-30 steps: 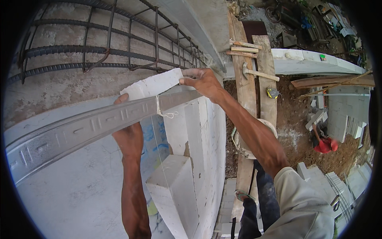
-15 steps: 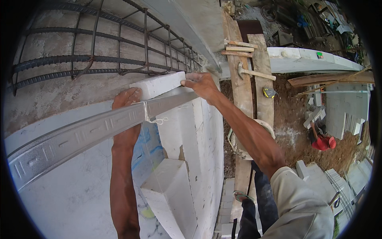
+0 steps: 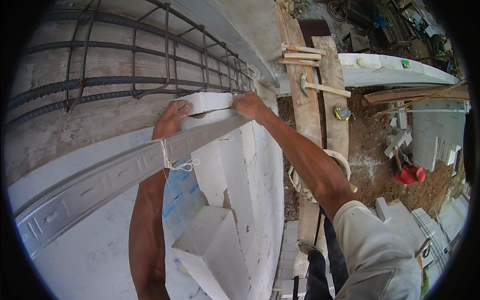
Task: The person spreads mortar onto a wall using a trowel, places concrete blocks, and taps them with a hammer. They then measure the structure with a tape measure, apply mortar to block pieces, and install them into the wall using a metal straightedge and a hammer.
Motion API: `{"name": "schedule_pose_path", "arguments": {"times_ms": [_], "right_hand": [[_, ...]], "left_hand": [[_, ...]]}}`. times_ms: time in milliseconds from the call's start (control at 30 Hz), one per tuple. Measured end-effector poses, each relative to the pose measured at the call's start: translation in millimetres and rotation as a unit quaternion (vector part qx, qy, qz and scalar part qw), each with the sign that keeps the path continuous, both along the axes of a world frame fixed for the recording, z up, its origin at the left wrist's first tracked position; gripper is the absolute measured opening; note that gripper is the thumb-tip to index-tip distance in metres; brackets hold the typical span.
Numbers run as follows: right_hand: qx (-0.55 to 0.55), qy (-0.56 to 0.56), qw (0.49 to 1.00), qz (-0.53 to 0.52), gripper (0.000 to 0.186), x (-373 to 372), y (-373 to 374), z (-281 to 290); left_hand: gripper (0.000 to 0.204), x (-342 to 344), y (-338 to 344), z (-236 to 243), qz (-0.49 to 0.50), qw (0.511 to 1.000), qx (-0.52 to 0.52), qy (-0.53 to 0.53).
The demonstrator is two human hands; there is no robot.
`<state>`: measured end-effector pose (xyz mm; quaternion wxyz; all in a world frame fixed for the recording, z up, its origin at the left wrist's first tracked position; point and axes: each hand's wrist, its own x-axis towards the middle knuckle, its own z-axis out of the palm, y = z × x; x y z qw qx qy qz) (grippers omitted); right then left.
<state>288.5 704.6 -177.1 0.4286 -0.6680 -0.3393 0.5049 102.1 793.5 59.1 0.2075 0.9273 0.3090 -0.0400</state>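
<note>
Left hand (image 3: pixel 172 117) and right hand (image 3: pixel 248 105) clasp white block (image 3: pixel 210 101) ends (atop wall (image 3: pixel 250 165)); best seated level against string line (image 3: pixel 172 165)

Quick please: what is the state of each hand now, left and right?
Left hand: closed on the left end of the white rectangular masonry block.
Right hand: closed on the right end of the same block.

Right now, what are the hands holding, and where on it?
Both grip the white rectangular masonry block atop the wall: left hand on its left end, right hand on its right end.
</note>
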Motion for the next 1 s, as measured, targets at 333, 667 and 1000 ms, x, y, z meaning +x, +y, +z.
{"name": "schedule_pose_path", "arguments": {"times_ms": [333,667,1000], "right_hand": [[0.021,-0.118,0.988,0.1,0.029,-6,9,-37],[0.052,-0.173,0.98,0.082,0.026,8,12,-38],[0.02,-0.184,0.967,0.175,0.062,24,19,-46]], "left_hand": [[0.039,4,-1,-16,0.008,1.0,0.012,0.018],[0.06,13,5,-23,0.001,0.998,0.067,0.022],[0.054,8,8,-32,0.007,0.998,0.062,-0.022]]}}
